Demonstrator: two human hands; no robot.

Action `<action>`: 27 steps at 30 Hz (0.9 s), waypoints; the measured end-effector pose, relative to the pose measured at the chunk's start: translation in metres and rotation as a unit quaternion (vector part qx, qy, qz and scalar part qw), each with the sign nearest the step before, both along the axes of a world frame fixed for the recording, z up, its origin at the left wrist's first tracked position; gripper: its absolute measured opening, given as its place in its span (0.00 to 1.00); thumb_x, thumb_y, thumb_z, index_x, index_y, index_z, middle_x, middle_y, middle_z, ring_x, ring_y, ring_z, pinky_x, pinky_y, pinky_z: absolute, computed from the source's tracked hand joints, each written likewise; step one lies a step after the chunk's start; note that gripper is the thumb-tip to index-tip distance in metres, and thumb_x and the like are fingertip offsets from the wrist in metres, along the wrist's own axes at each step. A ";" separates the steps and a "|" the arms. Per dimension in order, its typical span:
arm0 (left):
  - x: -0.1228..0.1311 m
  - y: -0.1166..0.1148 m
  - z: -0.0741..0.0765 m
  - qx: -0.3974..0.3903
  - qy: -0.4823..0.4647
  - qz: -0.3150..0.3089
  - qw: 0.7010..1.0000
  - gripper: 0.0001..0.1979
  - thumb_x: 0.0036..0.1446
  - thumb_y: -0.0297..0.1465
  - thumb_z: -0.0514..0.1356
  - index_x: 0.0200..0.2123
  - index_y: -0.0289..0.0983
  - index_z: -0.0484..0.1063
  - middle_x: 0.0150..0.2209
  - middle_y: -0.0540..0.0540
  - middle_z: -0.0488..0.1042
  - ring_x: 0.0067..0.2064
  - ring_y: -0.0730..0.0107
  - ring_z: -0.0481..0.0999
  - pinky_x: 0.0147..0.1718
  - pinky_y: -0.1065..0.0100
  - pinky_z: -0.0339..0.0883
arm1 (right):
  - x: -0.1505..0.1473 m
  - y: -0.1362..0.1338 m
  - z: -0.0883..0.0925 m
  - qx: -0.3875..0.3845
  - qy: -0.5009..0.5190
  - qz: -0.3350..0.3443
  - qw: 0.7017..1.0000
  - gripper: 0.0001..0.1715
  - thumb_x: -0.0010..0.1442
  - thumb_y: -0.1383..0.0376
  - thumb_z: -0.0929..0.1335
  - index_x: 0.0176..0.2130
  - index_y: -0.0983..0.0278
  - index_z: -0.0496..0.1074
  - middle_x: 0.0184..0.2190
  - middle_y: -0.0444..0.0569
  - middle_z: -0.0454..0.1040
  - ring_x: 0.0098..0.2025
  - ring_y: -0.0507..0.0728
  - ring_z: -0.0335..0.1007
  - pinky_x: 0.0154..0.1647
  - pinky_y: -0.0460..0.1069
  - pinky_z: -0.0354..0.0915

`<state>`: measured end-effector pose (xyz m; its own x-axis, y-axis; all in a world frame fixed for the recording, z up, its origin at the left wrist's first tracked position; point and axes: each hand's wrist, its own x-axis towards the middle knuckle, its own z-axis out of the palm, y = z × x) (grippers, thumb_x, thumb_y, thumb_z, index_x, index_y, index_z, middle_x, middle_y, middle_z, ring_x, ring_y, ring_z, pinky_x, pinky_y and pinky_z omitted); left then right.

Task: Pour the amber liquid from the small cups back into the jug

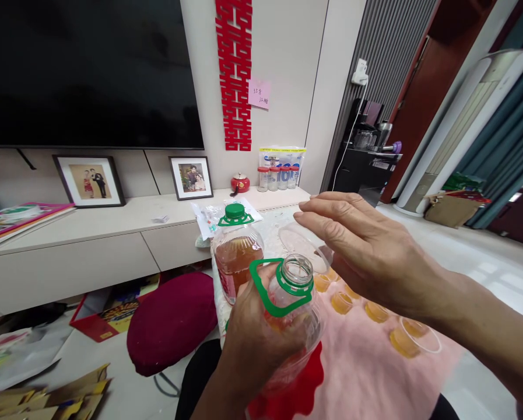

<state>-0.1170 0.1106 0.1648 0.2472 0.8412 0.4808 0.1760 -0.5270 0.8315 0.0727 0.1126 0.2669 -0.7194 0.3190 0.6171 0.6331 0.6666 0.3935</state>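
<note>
My left hand (256,344) is wrapped round a large clear plastic bottle (316,321) with a green carry handle (261,291). The bottle is uncapped, its mouth tilted away from me, and it looks almost drained. Just beyond the mouth, my right hand (357,245) holds a clear plastic cup (302,248), rim facing the bottle; fingers are stretched along the top and the thumb is hidden. Behind the left hand stands a second bottle (239,251), green-capped and partly full of amber liquid. Several small cups of amber liquid (342,301) sit under my right forearm.
A pink cloth (361,367) covers the table, with a red piece (307,385) under the bottle. A maroon stool (174,321) stands at left. Several red-lidded jars (273,179) and picture frames (190,178) line the cabinet (134,219). Flattened cardboard (69,396) lies on the floor.
</note>
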 end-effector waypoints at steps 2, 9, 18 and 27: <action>0.001 0.000 0.003 0.004 0.003 -0.002 1.000 0.13 0.46 0.27 0.63 0.38 0.43 0.72 0.42 0.53 0.81 0.42 0.64 0.80 0.42 0.63 0.74 | -0.001 -0.002 0.001 -0.004 -0.010 -0.004 1.000 0.22 0.64 0.81 0.62 0.57 0.77 0.69 0.54 0.66 0.75 0.59 0.68 0.69 0.58 0.66 0.72; 0.000 0.000 0.007 0.027 0.021 -0.006 0.999 0.09 0.48 0.27 0.62 0.35 0.42 0.69 0.40 0.52 0.80 0.40 0.62 0.80 0.40 0.60 0.74 | -0.008 -0.010 0.010 0.019 -0.056 -0.033 0.998 0.21 0.69 0.78 0.60 0.57 0.70 0.70 0.57 0.63 0.76 0.63 0.68 0.70 0.58 0.66 0.74; -0.001 -0.001 0.004 -0.016 0.014 -0.023 1.000 0.14 0.50 0.28 0.62 0.42 0.42 0.71 0.44 0.50 0.80 0.44 0.60 0.81 0.42 0.58 0.75 | -0.011 -0.009 0.008 0.033 -0.070 -0.019 0.997 0.20 0.70 0.76 0.60 0.57 0.74 0.71 0.58 0.64 0.75 0.65 0.70 0.66 0.62 0.66 0.70; 0.000 0.001 0.003 0.007 0.036 -0.012 0.999 0.12 0.50 0.26 0.63 0.40 0.41 0.71 0.43 0.49 0.80 0.43 0.61 0.81 0.42 0.60 0.75 | -0.011 -0.011 0.009 0.039 -0.059 -0.031 0.997 0.21 0.70 0.77 0.61 0.57 0.67 0.71 0.59 0.60 0.76 0.66 0.67 0.67 0.62 0.66 0.71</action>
<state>-0.1169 0.1113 0.1678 0.3024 0.8278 0.4726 0.2225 -0.5434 0.8095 0.0616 0.1015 0.2761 -0.7691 0.3201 0.5531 0.6183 0.5918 0.5172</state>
